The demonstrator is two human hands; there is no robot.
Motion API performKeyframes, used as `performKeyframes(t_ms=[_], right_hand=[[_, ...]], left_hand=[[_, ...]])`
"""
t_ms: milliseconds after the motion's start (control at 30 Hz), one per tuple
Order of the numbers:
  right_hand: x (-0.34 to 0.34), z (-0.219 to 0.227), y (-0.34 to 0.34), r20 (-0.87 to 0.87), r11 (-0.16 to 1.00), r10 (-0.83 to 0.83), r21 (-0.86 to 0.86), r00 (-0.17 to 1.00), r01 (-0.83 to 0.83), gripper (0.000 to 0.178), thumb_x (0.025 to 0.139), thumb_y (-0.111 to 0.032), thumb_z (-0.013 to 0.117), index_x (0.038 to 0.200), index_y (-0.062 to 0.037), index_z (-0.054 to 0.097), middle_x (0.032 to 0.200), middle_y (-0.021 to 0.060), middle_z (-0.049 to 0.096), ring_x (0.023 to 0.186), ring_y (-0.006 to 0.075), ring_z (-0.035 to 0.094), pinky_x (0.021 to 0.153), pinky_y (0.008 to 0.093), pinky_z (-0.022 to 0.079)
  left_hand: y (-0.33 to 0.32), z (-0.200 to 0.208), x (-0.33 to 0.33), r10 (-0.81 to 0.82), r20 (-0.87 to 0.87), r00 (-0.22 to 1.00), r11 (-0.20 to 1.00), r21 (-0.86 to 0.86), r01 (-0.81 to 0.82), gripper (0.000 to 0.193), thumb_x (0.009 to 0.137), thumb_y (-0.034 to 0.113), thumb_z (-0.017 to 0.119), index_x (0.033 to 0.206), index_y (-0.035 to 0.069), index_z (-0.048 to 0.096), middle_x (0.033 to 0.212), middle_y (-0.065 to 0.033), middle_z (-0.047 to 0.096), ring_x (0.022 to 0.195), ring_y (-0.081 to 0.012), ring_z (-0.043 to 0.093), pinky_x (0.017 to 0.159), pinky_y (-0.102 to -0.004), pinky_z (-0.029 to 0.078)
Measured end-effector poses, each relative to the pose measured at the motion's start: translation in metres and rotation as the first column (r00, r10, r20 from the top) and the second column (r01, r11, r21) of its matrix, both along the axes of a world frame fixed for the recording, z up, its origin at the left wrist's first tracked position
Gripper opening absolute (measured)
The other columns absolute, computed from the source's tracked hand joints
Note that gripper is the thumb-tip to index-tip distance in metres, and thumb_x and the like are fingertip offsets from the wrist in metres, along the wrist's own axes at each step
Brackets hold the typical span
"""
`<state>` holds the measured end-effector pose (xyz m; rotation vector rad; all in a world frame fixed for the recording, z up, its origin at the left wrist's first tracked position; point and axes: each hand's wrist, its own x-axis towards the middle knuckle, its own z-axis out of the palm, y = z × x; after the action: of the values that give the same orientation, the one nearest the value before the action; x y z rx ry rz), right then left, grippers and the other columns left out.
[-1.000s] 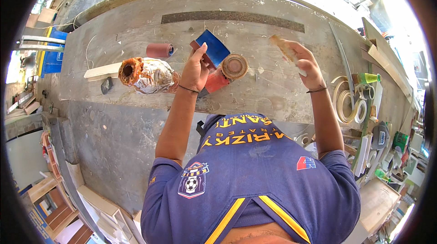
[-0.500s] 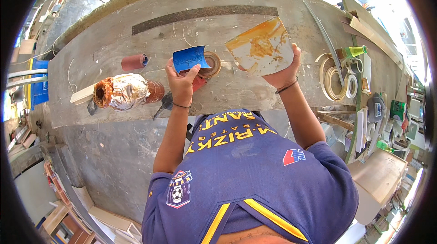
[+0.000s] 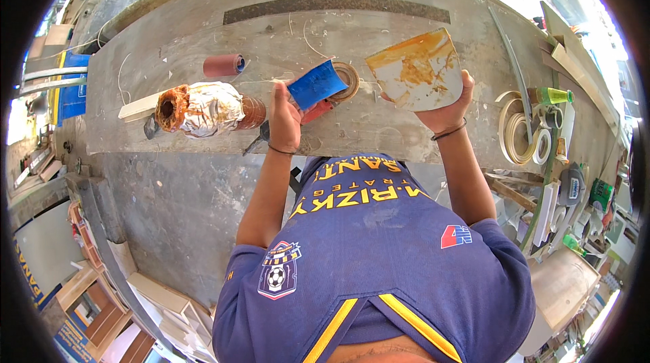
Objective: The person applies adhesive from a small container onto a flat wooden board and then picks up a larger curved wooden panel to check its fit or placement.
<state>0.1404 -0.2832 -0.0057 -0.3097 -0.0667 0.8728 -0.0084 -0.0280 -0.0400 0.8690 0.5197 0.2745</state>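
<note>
My left hand (image 3: 287, 123) holds a curled piece of sandpaper (image 3: 318, 84), its blue backing facing up. The thumb stands off to the left, and the other fingers are mostly hidden under the sheet. Gripped at its lower right corner by my right hand (image 3: 448, 111) is a white panel (image 3: 414, 69) smeared with orange-brown stains, thickest along its top edge. Just beyond the sandpaper lies a round brown roll (image 3: 348, 82), partly covered by it. Something red (image 3: 315, 112) and a dark tool (image 3: 257, 140) show beside my left wrist.
On the workbench (image 3: 379, 140), a foil-wrapped, orange-crusted container (image 3: 203, 109) lies at left beside a wood strip (image 3: 140, 107). A sandpaper roll (image 3: 222, 65) sits behind it. A rusty metal strip (image 3: 338, 4) crosses the back. Edging coils (image 3: 518, 136) and a green bottle (image 3: 556, 96) are at right.
The sandpaper in my left hand has tilted, its right end now higher, and my left thumb has lifted off it. The whole scene has shifted right in view; my right hand still holds the panel.
</note>
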Motion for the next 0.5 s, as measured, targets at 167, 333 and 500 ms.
performKeyframes(t_ms=[167, 333, 500], right_hand=[[0.0, -0.001, 0.0, 0.024, 1.0, -0.005, 0.003, 1.0, 0.005, 0.079, 0.079, -0.062, 0.044, 0.142, -0.015, 0.037, 0.143, 0.0144, 0.04, 0.128, 0.0431, 0.04, 0.096, 0.0745, 0.028], [-0.003, 0.001, -0.001, -0.027, 0.998, -0.015, 0.06, 1.0, 0.017, 0.079, 0.078, -0.06, 0.044, 0.143, -0.0147, 0.037, 0.143, 0.0138, 0.04, 0.128, 0.0421, 0.04, 0.096, 0.0745, 0.028], [-0.003, 0.003, -0.01, -0.015, 0.995, -0.092, -0.039, 0.996, 0.092, 0.085, 0.074, -0.064, 0.049, 0.144, -0.0181, 0.034, 0.148, 0.0127, 0.034, 0.133, 0.0419, 0.032, 0.099, 0.0784, 0.018]], left_hand=[[0.014, 0.014, 0.001, -0.235, -0.131, 0.963, 0.972, -0.027, 0.233, 0.045, 0.095, 0.044, 0.051, 0.109, 0.001, 0.046, 0.107, -0.0146, 0.062, 0.096, -0.025, 0.065, 0.084, -0.04, 0.053], [0.015, 0.013, -0.004, -0.271, -0.119, 0.955, 0.955, -0.156, 0.251, 0.042, 0.094, 0.032, 0.052, 0.119, -0.002, 0.048, 0.113, -0.014, 0.062, 0.1, -0.0243, 0.065, 0.086, -0.0373, 0.052], [0.012, 0.035, -0.004, -0.386, 0.029, 0.922, 0.884, -0.273, 0.379, 0.043, 0.092, 0.02, 0.05, 0.128, -0.002, 0.046, 0.117, -0.0129, 0.061, 0.102, -0.018, 0.063, 0.086, -0.0331, 0.052]])
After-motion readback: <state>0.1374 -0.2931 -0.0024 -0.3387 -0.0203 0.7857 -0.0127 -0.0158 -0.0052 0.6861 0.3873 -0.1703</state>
